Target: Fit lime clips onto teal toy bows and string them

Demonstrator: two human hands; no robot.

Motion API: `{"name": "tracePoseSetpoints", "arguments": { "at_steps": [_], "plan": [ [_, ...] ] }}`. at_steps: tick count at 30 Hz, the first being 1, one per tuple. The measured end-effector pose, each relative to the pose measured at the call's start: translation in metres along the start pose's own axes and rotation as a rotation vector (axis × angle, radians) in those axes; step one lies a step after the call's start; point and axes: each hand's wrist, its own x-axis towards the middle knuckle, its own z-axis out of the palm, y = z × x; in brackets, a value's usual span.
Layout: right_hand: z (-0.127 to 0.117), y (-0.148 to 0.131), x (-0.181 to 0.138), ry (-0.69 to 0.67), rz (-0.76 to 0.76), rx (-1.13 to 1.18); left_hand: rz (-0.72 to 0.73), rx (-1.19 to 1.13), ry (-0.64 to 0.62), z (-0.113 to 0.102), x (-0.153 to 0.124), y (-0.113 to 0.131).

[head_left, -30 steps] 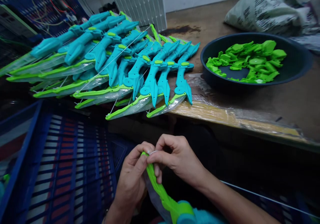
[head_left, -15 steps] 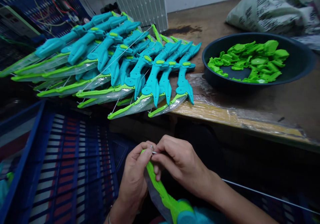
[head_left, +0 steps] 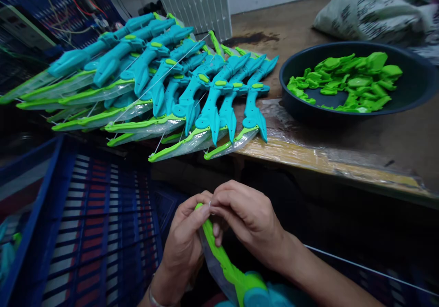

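Note:
My left hand [head_left: 183, 240] is wrapped round the upper end of a green toy bow limb [head_left: 222, 263] that rises from a teal grip at the bottom edge. My right hand [head_left: 245, 218] pinches a thin white string [head_left: 360, 268] at the limb's tip, fingers pressed against my left thumb. The string runs off to the lower right. Both hands are below the table's front edge.
A pile of teal-and-green toy bows [head_left: 171, 87] lies on the wooden table [head_left: 329, 156], overhanging its edge. A dark bowl [head_left: 291, 101] holds several green plastic parts [head_left: 346, 80]. A blue slatted crate [head_left: 85, 224] stands at the lower left; a printed sack [head_left: 373, 9] lies behind the bowl.
My hands have stayed at the limb's tip, with small finger movements on the string. The camera has shifted slightly.

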Motion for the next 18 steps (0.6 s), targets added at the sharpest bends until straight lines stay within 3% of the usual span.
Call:
{"name": "tracePoseSetpoints", "arguments": {
  "at_steps": [18],
  "plan": [
    [-0.0040,-0.0090,0.0005,-0.061,0.196,0.295,0.042,0.085,-0.052,-0.0041,-0.0019,0.0025]
  ]
}}
